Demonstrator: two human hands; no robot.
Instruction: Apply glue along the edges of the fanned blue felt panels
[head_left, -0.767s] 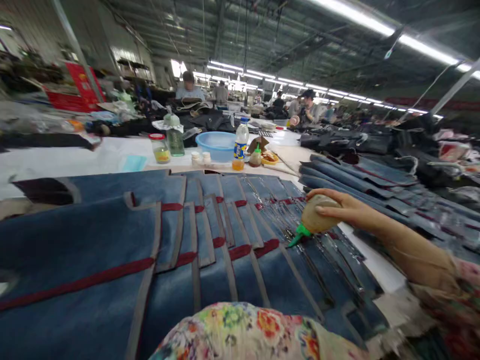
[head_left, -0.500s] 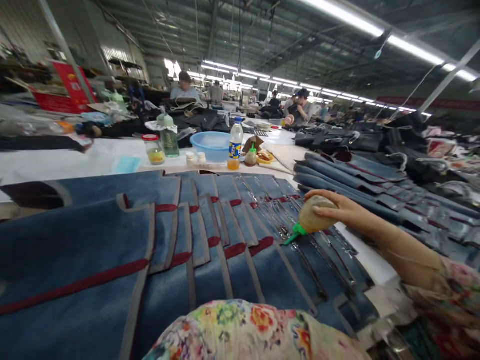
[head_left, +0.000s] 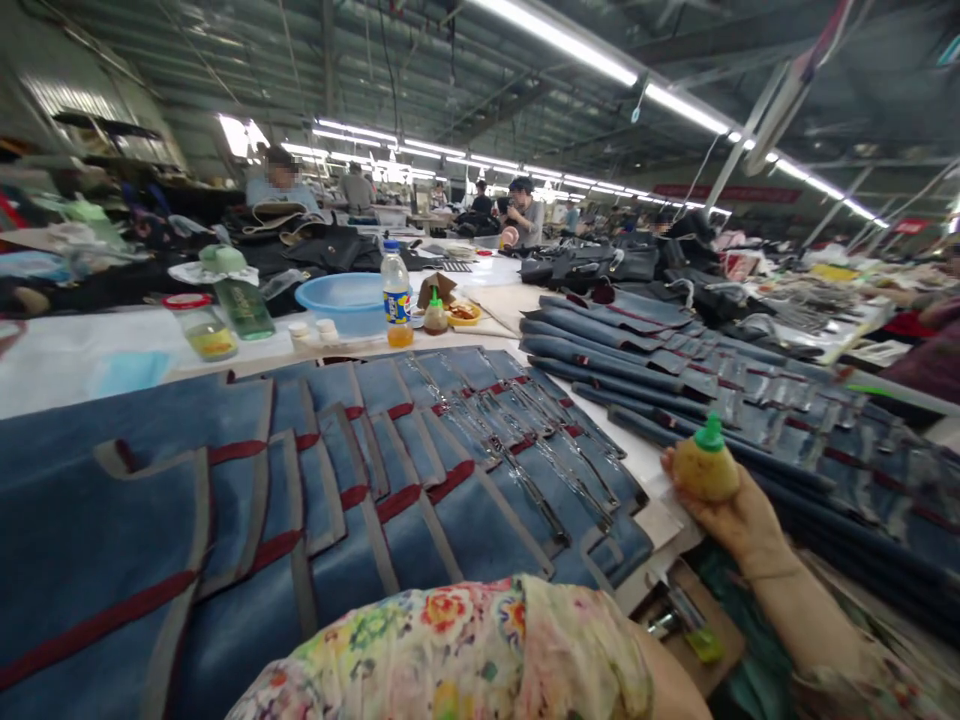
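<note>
My right hand is closed around a squeeze glue bottle with a yellowish body. Its green nozzle points up, and it is off to the right of the overlapping blue leather-like pieces. Grey edge strips and dark red bands run across these pieces. Wet, shiny glue lines lie over the strips on their right part. My left arm, in a floral sleeve, crosses the bottom of the view; its hand is out of sight.
Stacked blue pieces lie at the right. Behind the work stand a drink bottle, a blue basin, a red-lidded jar and a second small squeeze bottle. Below my right hand is an open box. Co-workers sit farther back.
My right hand has lifted the glue bottle off the strips, moved it right and turned it from nozzle-down to nozzle-up. The view has swung to the right.
</note>
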